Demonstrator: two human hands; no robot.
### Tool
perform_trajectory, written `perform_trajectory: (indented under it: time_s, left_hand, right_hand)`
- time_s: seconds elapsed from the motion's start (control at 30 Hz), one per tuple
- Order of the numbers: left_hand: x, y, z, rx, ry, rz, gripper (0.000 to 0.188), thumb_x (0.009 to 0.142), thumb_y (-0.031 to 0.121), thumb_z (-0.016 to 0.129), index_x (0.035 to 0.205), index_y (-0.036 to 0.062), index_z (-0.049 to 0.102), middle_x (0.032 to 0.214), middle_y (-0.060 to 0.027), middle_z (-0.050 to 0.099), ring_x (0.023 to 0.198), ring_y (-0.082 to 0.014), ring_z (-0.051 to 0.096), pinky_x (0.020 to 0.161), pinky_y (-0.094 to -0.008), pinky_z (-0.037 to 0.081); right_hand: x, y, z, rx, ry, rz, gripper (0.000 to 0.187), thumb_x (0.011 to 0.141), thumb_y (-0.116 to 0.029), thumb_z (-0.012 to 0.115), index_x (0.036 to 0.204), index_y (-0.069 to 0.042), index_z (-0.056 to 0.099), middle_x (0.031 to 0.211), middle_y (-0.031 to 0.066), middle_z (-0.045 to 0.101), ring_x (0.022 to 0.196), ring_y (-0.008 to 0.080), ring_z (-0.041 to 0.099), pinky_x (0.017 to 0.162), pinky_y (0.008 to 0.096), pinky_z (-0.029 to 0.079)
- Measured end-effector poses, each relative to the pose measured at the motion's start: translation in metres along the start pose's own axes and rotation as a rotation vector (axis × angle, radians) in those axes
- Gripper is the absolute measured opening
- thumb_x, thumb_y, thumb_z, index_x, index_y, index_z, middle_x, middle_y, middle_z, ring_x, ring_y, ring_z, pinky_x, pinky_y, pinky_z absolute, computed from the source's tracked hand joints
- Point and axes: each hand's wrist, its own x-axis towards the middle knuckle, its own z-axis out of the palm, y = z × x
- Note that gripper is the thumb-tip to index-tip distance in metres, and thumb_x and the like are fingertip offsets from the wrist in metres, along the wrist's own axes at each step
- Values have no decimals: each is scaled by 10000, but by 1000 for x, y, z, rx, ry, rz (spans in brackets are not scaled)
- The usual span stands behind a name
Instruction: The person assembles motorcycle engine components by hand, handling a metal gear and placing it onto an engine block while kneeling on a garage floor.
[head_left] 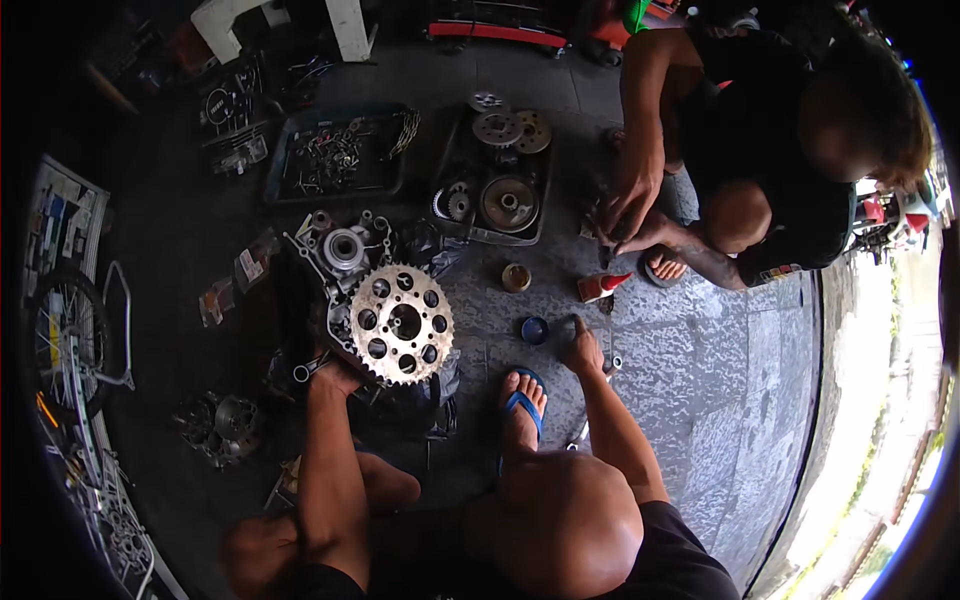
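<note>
Hands on floor parts, engine block with big sprocket (403, 322) at centre.
Left hand (335, 372) at 7 o'clock of sprocket, curled against the block (335, 262) edge, grip unclear. Right hand (583, 350) fingers down on floor, pinching something small, just 3 o'clock of blue cap (534, 330); co-worker's hands (625, 215) at 1 o'clock.

A dark concrete floor (690, 370) is carrying a toothed sprocket (402, 322) on an engine casing, two trays (335, 155) of parts, a brass ring (516, 277), a blue cap (534, 330) and a red-tipped tube (603, 286).
</note>
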Motion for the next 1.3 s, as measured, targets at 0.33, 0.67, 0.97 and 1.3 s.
perform_trajectory:
  time_s: [0.33, 0.67, 0.97, 1.3]
  left_hand:
    - [-1, -4, 10, 26, 17, 8, 562, 1008, 497, 349, 1399, 122, 495, 1433, -123, 508, 1280, -349, 508, 1052, -560, 443]
    - [4, -2, -11, -5, 83, -5, 550, 1007, 483, 368, 1405, 121, 484, 1431, -122, 509, 1280, -354, 508, 1055, -567, 443]
    - [7, 1, -26, 24, 81, -2, 539, 1001, 473, 414, 1397, 115, 491, 1424, -122, 514, 1283, -348, 504, 1062, -558, 437]
    - [12, 1, -33, 14, 129, -9, 539, 1001, 460, 418, 1397, 102, 485, 1423, -131, 513, 1284, -353, 502, 1057, -561, 441]
  right_hand:
    - [14, 10, 2, 304, 232, 83, 656, 784, -232, 692, 1357, -4, 468, 1134, 250, 626, 1113, 400, 593, 947, 461, 478]
    - [36, 29, 18, 583, 318, 326, 613, 751, -220, 726, 1277, 17, 519, 1215, 268, 608, 1152, 386, 591, 990, 421, 453]
    - [-12, 18, 31, 535, 303, 69, 402, 774, -164, 712, 1127, 7, 623, 964, 210, 690, 929, 357, 675, 855, 426, 519]
    - [12, -2, 27, 444, 420, -134, 490, 773, -262, 747, 1166, -11, 597, 983, 190, 667, 935, 358, 652, 841, 434, 507]
